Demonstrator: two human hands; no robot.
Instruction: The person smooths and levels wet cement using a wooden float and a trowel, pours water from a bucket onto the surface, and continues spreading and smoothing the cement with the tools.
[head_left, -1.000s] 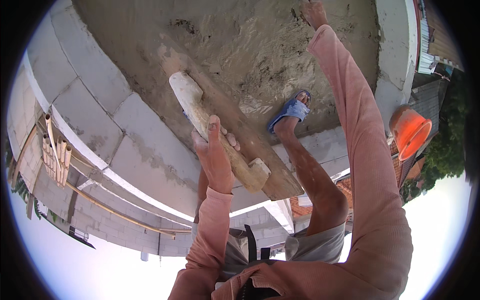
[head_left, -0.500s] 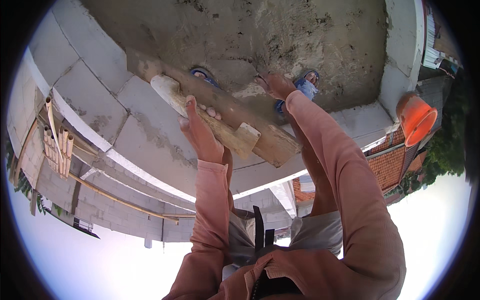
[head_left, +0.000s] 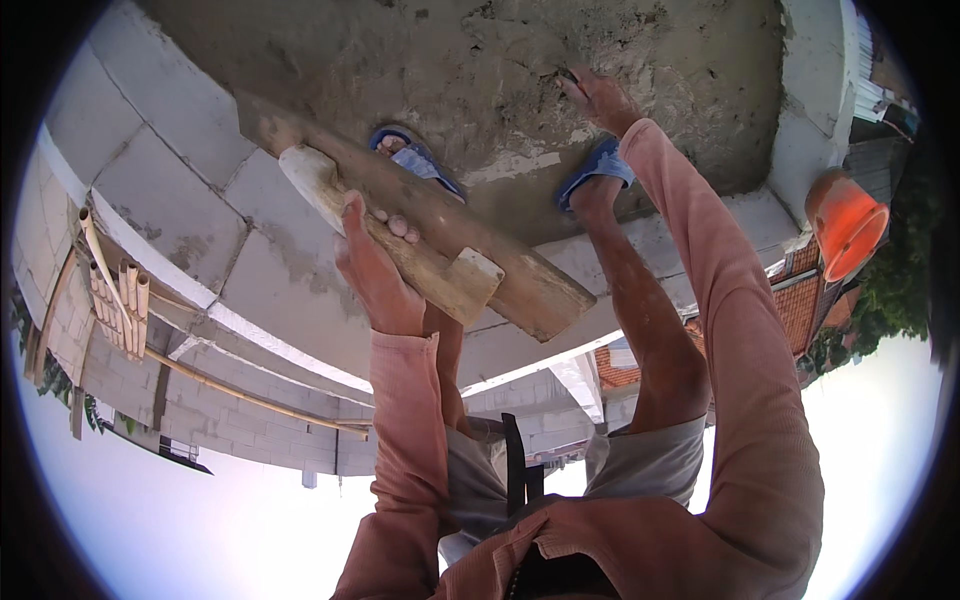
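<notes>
My left hand (head_left: 375, 270) grips the pale, worn handle (head_left: 315, 175) of a long wooden float (head_left: 505, 280), held diagonally above the block edge and my feet. My right hand (head_left: 600, 100) reaches over the wet grey cement surface (head_left: 680, 60) with curled fingers; a small dark thing may be in them, too hard to make out. My feet in blue sandals (head_left: 420, 165) stand at the near edge of the cement, on either side below me, with the float partly in front of the left leg.
Pale concrete blocks (head_left: 150, 195) border the cement left and near. An orange bucket (head_left: 848, 225) sits on the right ledge. Bamboo poles (head_left: 130, 310) stand at the lower left. Tiled roofs (head_left: 795, 310), trees and block walls lie below, past the edge.
The float and my left hand have moved up and left since a second ago. My right hand came down toward my feet, then moved forward again. My left foot has come into view.
</notes>
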